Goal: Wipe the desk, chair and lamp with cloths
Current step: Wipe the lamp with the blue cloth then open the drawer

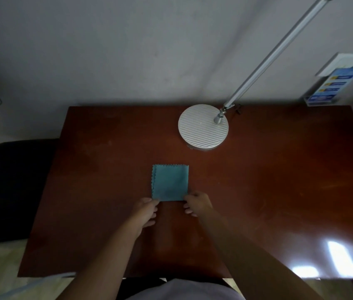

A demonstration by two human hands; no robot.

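At the centre of the frame, a folded teal cloth [169, 182] is lying flat on the dark wooden desk [257, 191], with the left hand [146, 210] and right hand [197, 202] each pinching one of its near corners with curled fingers. Up and to the right, the lamp [203, 127] is standing on its round ribbed base near the desk's far edge, well apart from the cloth.

Lamp [203, 127] head beyond the top edge.

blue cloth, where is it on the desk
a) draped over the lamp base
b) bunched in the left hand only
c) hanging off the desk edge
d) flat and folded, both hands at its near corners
d: the blue cloth lies flat as a folded square on the desk, the left hand and right hand at its near corners, apart from the lamp base.
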